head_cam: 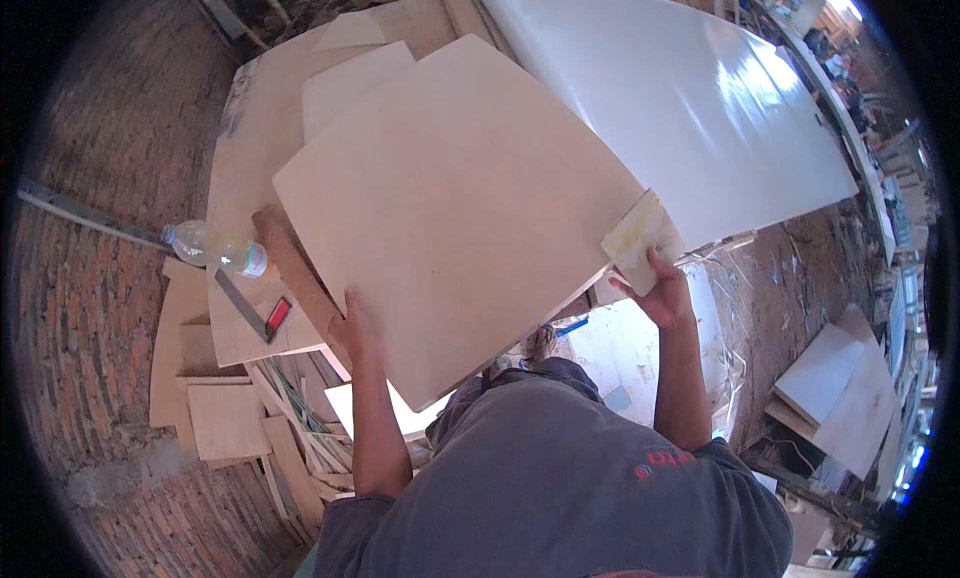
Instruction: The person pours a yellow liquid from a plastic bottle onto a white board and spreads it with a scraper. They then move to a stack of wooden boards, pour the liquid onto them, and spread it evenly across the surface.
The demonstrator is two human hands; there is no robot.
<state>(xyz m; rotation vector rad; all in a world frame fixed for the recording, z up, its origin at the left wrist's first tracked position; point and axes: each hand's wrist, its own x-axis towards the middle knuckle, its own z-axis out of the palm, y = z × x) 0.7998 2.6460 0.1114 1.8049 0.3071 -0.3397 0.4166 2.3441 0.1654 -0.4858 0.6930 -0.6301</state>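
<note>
A large thin plywood panel (450,210) lies tilted in front of me, one corner pointing toward my waist. My left hand (358,329) grips its left edge, thumb on the top face and fingers out of sight below. In my right hand (664,291) is a thin, stiff-looking yellowish piece of sheet (637,237), held between thumb and fingers. That piece overlaps the panel's right edge; whether the right fingers also touch the panel, I cannot tell. A brown strip (289,252), apparently wood, shows along the panel's left side, partly covered.
More plywood sheets (349,83) lie beneath and beyond the panel. A glossy white sheet (660,98) spreads to the right. On the left are a plastic bottle (217,249) and a red-and-dark angled tool (276,319). Offcuts (225,420) lean by a brick wall (90,338). Boards (832,383) stand right.
</note>
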